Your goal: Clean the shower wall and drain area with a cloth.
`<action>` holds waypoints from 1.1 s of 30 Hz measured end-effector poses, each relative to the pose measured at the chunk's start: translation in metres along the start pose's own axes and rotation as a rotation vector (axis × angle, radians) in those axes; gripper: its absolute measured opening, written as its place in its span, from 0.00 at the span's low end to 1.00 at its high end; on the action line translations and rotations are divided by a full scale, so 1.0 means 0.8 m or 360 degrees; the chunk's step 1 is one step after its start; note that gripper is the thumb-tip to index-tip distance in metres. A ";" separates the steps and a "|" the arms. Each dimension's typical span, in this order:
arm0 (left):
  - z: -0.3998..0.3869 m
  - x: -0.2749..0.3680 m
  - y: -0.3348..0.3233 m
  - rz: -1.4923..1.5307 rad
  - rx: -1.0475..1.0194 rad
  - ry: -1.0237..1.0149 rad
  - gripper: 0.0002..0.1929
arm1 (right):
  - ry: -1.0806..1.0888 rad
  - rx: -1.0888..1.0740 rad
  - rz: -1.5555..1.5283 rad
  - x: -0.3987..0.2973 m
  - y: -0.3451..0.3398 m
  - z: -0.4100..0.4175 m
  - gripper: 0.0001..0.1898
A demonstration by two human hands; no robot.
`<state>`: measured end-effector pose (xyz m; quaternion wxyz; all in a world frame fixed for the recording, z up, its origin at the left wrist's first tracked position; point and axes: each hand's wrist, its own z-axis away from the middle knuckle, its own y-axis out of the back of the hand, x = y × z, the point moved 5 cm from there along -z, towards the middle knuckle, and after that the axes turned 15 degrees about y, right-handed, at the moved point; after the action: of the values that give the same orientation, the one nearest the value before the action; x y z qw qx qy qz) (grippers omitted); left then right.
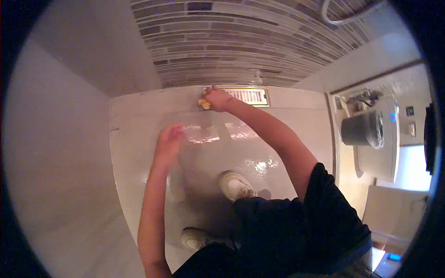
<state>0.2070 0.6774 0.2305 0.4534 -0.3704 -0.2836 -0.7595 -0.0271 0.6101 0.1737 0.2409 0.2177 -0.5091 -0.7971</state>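
My right hand (218, 99) grips a yellow cloth or sponge (205, 103), too small in view to tell which. It presses this at the left end of a linear floor drain (248, 96) with a slotted grate and a gold-coloured frame, set along the foot of the wall. Below and to the left, my left hand (170, 135) hovers over the wet tiled floor (201, 153). It looks blurred, its fingers are partly bent, and nothing shows in it.
A mosaic-tiled wall (222, 45) rises behind the drain; a plain wall (62, 139) stands at left. A curved hose (337, 21) hangs at upper right. Past the raised edge (332, 139) are a lined waste bin (358, 130) and a white toilet (391, 153). My shoes (234, 186) stand on the wet floor.
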 end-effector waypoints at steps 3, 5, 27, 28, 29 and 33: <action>-0.040 0.045 -0.010 0.0160 -0.0043 0.0055 0.14 | -0.0177 0.0486 -0.0128 0.019 0.021 0.094 0.24; -0.064 0.076 -0.047 0.0337 -0.0110 0.0122 0.13 | -0.0365 0.0613 -0.0274 0.024 0.033 0.180 0.23; 0.094 0.190 -0.405 -0.1267 -0.0260 -0.1801 0.11 | -0.1890 0.1371 -0.0070 0.210 -0.115 0.851 0.18; 0.096 0.186 -0.415 -0.1317 -0.0278 -0.1751 0.11 | -0.1895 0.1327 -0.0054 0.244 -0.129 0.853 0.19; 0.094 0.182 -0.428 -0.1473 -0.0326 -0.1658 0.13 | -0.1894 0.1281 -0.0036 0.272 -0.147 0.850 0.19; 0.090 0.211 -0.476 -0.2200 -0.0695 -0.1432 0.18 | -0.1861 0.1312 -0.0174 0.373 -0.182 0.785 0.20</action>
<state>-0.1663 0.8148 0.3738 -0.3494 -0.4596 -0.4462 -0.6838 -0.6585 0.9264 0.2524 -0.2134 -0.1466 -0.8029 -0.5369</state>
